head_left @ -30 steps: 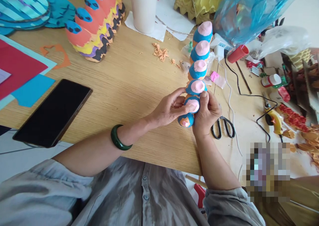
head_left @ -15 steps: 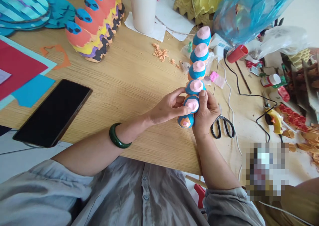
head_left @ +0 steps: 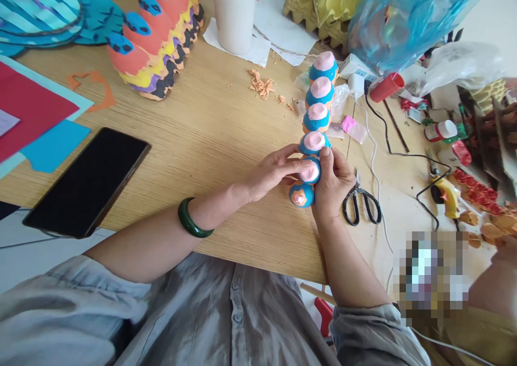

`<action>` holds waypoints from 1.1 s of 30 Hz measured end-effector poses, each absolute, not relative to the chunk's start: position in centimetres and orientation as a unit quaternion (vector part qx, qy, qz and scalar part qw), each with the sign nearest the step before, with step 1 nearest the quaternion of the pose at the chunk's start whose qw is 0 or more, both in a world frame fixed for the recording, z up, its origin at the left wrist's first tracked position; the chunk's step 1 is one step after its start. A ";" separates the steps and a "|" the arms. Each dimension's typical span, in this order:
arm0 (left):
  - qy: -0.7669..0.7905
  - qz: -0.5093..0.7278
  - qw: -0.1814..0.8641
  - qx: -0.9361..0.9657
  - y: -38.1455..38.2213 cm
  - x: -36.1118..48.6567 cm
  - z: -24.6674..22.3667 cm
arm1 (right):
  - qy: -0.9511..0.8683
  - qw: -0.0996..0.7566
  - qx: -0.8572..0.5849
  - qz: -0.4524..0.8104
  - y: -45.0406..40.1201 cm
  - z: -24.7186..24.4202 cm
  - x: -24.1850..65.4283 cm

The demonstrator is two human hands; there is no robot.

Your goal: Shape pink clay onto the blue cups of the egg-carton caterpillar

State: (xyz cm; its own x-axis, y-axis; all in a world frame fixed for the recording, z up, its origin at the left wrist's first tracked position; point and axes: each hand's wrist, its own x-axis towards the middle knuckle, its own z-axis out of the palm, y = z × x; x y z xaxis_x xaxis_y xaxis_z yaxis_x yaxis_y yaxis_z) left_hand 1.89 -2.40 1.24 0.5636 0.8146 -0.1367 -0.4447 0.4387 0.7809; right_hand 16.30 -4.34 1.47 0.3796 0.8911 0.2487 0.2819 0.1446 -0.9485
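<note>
A row of egg-carton cups (head_left: 317, 119) coated in blue clay, with pink clay caps and orange below, is held up over the table's front. My right hand (head_left: 333, 188) grips its right side, thumb at the fourth cup from the far end. My left hand (head_left: 274, 172) is at the row's left side. One finger lies on the pink cap (head_left: 309, 170) of the second-nearest cup and another reaches the cup beyond; the lower fingers are partly hidden. On the nearest cup (head_left: 301, 195), orange shows around a small pink bit. Black-handled scissors (head_left: 361, 202) lie beside my right hand.
At left lie a phone (head_left: 89, 182) and coloured sheets (head_left: 36, 107). A painted egg-carton piece (head_left: 153, 48), a white cylinder (head_left: 234, 16) and orange scraps (head_left: 262, 85) are farther back. Cables (head_left: 374, 156), a blue bag (head_left: 388, 27) and another person's arm (head_left: 493, 280) occupy the right.
The far end of the cup row has dipped slightly toward me and left. My left finger has shifted across the pink cap. The other person's arm has moved farther into view.
</note>
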 end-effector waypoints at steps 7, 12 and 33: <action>0.251 0.382 0.833 0.312 -2.5 2.1 0.7 | -0.432 0.592 -0.584 0.348 -4.3 1.4 16.1; 0.224 0.386 0.835 0.322 -2.8 2.3 1.1 | -0.386 0.579 -0.600 0.394 -4.1 1.3 16.0; 0.256 0.395 0.799 0.374 -2.8 2.4 0.6 | -0.425 0.594 -0.585 0.352 -4.1 1.5 16.1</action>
State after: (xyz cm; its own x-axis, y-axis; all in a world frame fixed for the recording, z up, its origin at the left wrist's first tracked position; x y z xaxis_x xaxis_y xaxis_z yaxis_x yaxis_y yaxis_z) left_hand 2.35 -2.81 0.61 0.5569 0.8226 -0.1149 -0.4391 0.4090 0.7999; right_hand 16.09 -4.06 1.55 0.3901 0.9161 0.0925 0.0792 0.0666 -0.9946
